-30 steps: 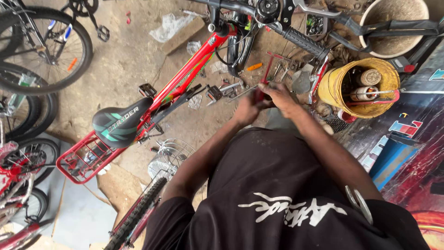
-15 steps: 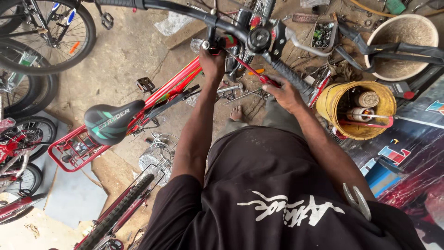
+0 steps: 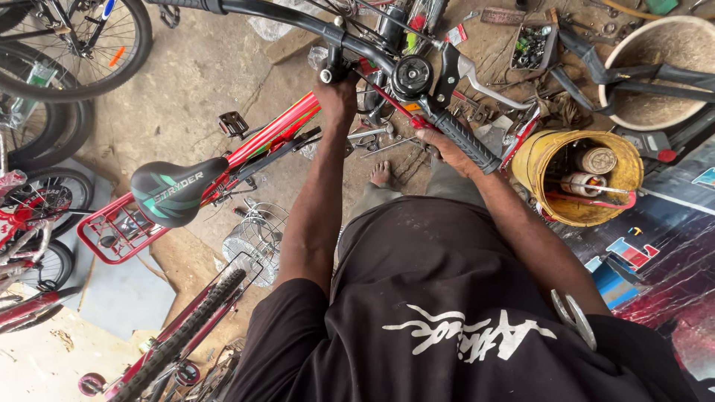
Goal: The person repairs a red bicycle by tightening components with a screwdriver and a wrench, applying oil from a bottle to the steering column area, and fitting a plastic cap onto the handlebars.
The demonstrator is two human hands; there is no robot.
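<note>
Both hands [image 3: 339,100] gripping handlebar [image 3: 298,18]

Left hand [image 3: 339,97]: fingers hidden behind handlebar [image 3: 298,18]. Right hand [image 3: 447,149]: palm hidden under grip [image 3: 465,140]. Wheel [image 3: 67,45]: cut by top edge. Tray [image 3: 532,46] contents: too small to tell.
</note>
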